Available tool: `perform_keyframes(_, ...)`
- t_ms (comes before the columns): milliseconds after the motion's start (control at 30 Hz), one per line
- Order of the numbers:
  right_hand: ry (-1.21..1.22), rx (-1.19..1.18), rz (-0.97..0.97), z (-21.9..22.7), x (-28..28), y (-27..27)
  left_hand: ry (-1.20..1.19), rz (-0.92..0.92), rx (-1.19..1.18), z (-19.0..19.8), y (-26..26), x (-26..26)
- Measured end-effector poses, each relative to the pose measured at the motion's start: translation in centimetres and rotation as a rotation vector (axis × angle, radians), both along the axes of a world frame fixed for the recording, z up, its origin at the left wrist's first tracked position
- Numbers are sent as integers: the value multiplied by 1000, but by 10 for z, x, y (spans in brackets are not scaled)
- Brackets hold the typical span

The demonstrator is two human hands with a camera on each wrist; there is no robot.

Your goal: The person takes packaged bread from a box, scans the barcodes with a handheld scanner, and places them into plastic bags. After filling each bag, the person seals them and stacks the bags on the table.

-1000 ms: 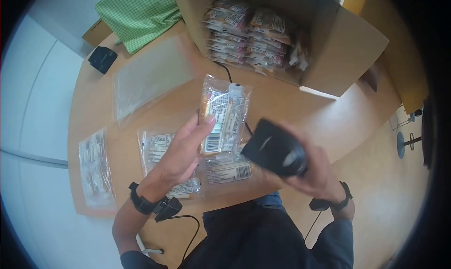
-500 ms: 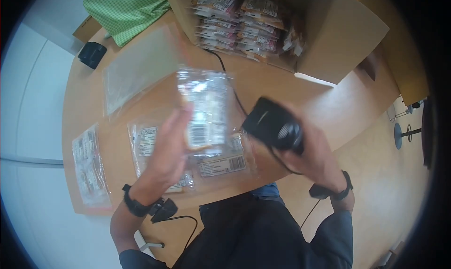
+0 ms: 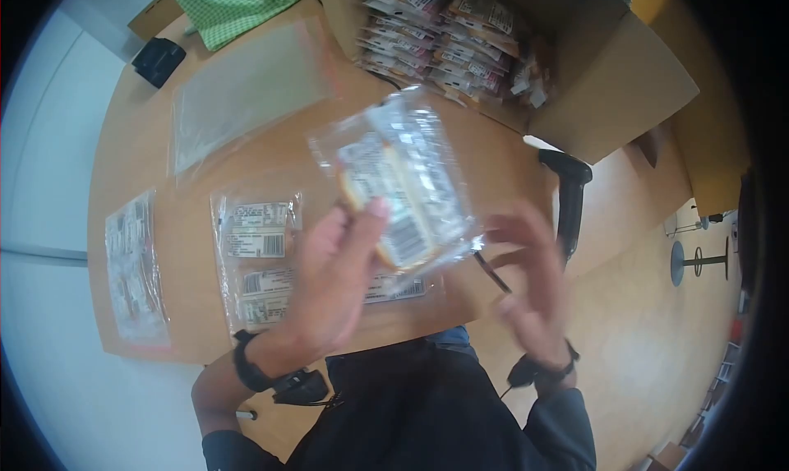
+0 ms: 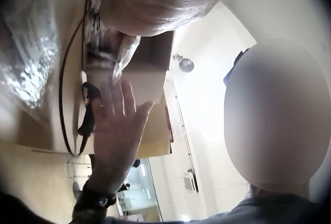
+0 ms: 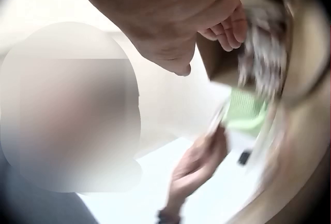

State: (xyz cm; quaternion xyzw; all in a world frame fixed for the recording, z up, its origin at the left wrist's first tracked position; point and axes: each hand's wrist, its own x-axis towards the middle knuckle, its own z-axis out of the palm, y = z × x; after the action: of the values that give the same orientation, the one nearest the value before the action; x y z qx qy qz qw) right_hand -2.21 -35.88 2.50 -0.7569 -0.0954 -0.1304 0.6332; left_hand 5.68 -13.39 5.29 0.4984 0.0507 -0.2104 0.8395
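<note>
Since the earlier frames the black scanner [image 3: 567, 198] has been set down on the counter [image 3: 148, 142] at the right, near the corner of the cardboard box [image 3: 625, 85], and it is no longer held. The right hand [image 3: 526, 278] is now seen empty, fingers spread and loosely straight, just right of the clear snack packet [image 3: 394, 187], which has been tilted and raised compared with before. That packet is held up above the counter by the left hand [image 3: 337, 278], pinched at its near edge between thumb and fingers, its barcode label turned toward the head camera. In the left wrist view the right hand [image 4: 116, 125] is shown with open palm and straight fingers.

On the counter beneath the hands, two other labelled packets [image 3: 255, 257] are laid flat, and a further packet [image 3: 131, 270] is laid at the left edge. An empty clear bag [image 3: 246, 93] is spread at the far left, with a green checked cloth [image 3: 238, 2] and a small black device [image 3: 158, 60] beyond it. The box at the far right is filled with stacked packets [image 3: 444, 35]. A black cable [image 3: 493, 275] is run across the counter under the right hand.
</note>
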Motion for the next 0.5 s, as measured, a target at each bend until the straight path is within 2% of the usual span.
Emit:
perform_keyframes(67, 196, 543, 4, -7, 1, 35, -46, -153, -23, -2, -20, -6)
perform_keyframes(100, 222, 546, -61, -12, 7, 29, -49, -156, -24, -5, -21, -6)
perform_keyframes(167, 268, 597, -179, -17, 11, 10, -498, -278, 253, -11, -21, -4)
perform_keyframes(200, 196, 593, -203, -17, 11, 0, -500, -271, 251, -8, -16, 0)
perform_keyframes(267, 78, 406, -304, -7, 12, -20, -690, -307, 745, -1, -2, 22)
perform_keyframes(300, 84, 293, -334, -2, 11, -34, -758, -311, 1022, -9, -2, 36)
perform_keyframes(333, 90, 180, -363, 2, 12, -44, -756, -309, 1018, -14, -3, 45)
perform_keyframes(367, 39, 79, -386, 6, 20, -46, -846, -410, 1289, -16, -4, 54)
perform_keyframes(400, 39, 73, -388, 8, 25, -52, -929, -513, 1563, -19, -5, 61)
perform_keyframes(433, 118, 43, -378, 8, 28, -60, -866, -598, 1552, -21, -9, 66)
perform_keyframes(467, 197, 13, -366, 9, 31, -64, -868, -594, 1549, -31, -8, 68)
perform_keyframes(500, 153, 33, -332, 11, 35, -59, -914, -557, 1477, -46, -5, 71)
